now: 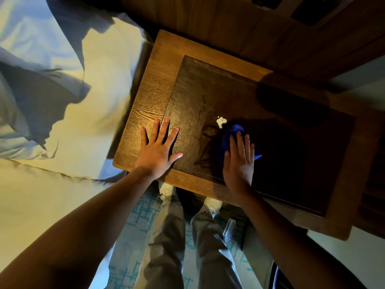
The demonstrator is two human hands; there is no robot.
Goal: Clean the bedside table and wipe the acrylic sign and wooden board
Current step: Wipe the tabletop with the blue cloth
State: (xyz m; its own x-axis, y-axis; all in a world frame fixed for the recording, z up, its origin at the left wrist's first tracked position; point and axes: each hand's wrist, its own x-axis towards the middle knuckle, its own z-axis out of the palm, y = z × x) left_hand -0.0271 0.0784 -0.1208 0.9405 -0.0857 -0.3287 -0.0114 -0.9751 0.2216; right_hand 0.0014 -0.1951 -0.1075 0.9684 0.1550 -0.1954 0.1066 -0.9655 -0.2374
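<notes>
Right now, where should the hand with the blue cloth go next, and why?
Probably a short push forward: the right hand presses the blue cloth flat, and a white blob sits just beyond it on the table. The left hand rests flat.

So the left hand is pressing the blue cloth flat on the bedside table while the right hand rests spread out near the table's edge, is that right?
Not quite: the hands are swapped. In the head view the right hand presses the blue cloth flat on the bedside table, while the left hand rests spread out near the table's edge.
</notes>
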